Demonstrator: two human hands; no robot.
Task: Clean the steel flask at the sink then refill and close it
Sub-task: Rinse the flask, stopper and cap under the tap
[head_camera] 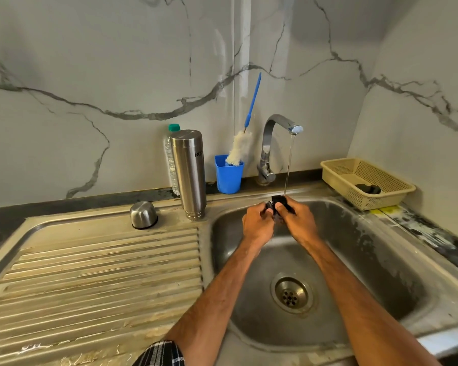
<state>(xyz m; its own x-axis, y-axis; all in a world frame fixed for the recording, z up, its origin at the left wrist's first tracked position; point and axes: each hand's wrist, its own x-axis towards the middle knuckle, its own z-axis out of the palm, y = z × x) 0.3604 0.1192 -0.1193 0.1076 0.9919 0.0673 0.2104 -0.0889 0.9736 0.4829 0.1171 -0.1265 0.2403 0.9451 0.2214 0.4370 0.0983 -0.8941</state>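
The steel flask (pixel 189 173) stands upside down on the sink's back ledge, mouth down. Its steel cup lid (pixel 143 215) sits inverted to the left on the drainboard. Over the sink basin (pixel 354 260), my left hand (pixel 256 224) and my right hand (pixel 297 220) both grip a small black stopper part (pixel 278 200) under the running stream from the tap (pixel 278 133). A bottle brush (pixel 242 138) with a blue handle stands in a blue cup (pixel 229 175) between the flask and the tap.
A clear plastic water bottle with a green cap (pixel 171 159) stands behind the flask. A beige basket (pixel 365 182) holding a dark object sits at the right of the sink. The ribbed drainboard (pixel 95 281) spreads to the left.
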